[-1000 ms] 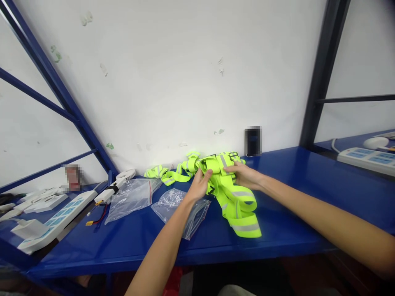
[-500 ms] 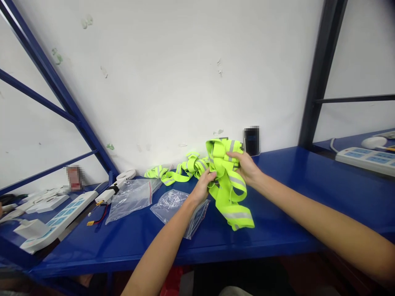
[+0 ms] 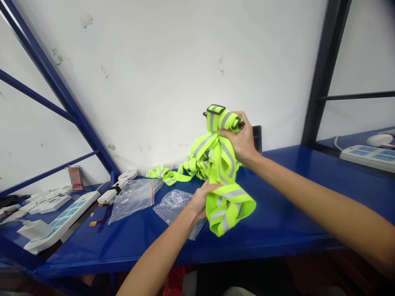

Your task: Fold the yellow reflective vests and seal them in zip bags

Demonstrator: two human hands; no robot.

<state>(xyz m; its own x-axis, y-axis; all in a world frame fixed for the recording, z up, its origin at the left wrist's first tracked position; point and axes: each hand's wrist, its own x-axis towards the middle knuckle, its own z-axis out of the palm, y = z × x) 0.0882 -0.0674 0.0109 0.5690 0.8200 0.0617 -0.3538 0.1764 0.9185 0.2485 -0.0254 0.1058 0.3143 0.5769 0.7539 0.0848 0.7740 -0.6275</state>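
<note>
My right hand (image 3: 242,137) is closed around the rolled upper part of a neon-yellow reflective strap (image 3: 230,158) with grey stripes. A black slide buckle (image 3: 216,109) shows at the top of the roll. Lower down, my left hand (image 3: 202,199) grips the hanging part of the same strap, which loops out to the right over the table. Behind it, more yellow strap (image 3: 177,177) lies tangled along the wall; where the held part ends and the lying part begins I cannot tell. A clear plastic bag (image 3: 173,205) lies partly under my left forearm.
Another zip bag (image 3: 132,201) lies on the blue table (image 3: 290,197), left of centre. Beside it are a small white fan (image 3: 128,175), a red-and-black battery lead (image 3: 103,216) and a power strip (image 3: 66,220). A dark phone-like device (image 3: 257,139) leans against the wall.
My right hand has lifted the rolled part of the strap upward, bringing the buckle into view. My left hand has moved lower, and the hanging end is now folded into a loop.
</note>
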